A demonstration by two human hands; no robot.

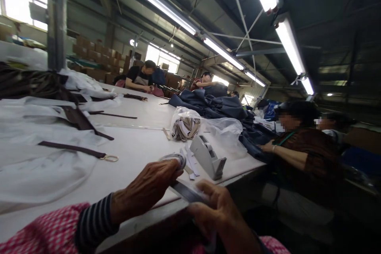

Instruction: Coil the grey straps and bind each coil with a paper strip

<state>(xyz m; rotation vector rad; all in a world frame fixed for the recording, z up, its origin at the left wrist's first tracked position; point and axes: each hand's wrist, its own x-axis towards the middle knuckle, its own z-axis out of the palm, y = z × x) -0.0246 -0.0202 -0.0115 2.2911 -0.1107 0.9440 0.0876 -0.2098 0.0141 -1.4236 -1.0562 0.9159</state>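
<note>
At the table's front edge, my left hand [149, 186] is closed on a roll of tape [176, 159]. To its right, my right hand [218, 210] pinches a flat, dark grey strip [190, 193] between thumb and fingers; the strip's left end reaches under my left hand. Just beyond my hands stands a grey tape dispenser [208, 156], with pale paper strips [190, 162] lying beside it. Behind these sits a clear plastic bag [186, 125] with bundled beige strips inside.
A dark strap [71, 149] with a metal ring lies on the white table [131, 143] at left, near more straps and white sheeting. Dark blue fabric [208, 103] is heaped at the back. One person [309, 154] works at right; others are farther back.
</note>
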